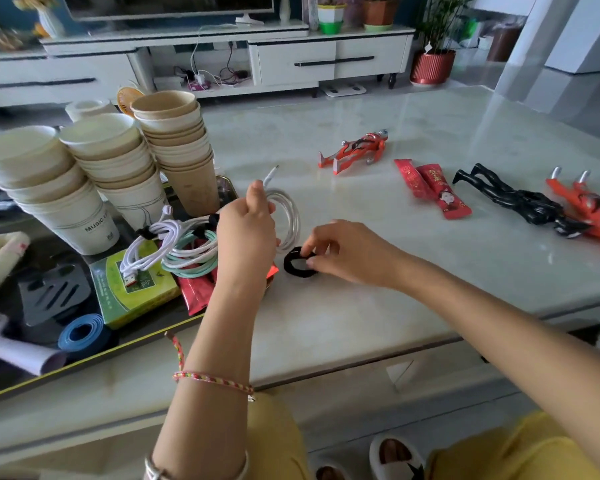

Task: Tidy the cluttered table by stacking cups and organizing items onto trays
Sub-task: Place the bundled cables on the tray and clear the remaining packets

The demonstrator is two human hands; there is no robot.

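Left hand [246,237] is gripping the white cable coil [291,216], right hand [347,252] is pinching a black band [293,269], probably; keep loops tight.

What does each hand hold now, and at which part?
The left hand grips the coiled white cable at the coil's top. The right hand pinches the black ring at its right edge.

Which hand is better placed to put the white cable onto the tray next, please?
Left, I think. The left hand grips the coiled cable right beside the tray, which lies on that side. The right hand is busy pinching a black ring on the table.
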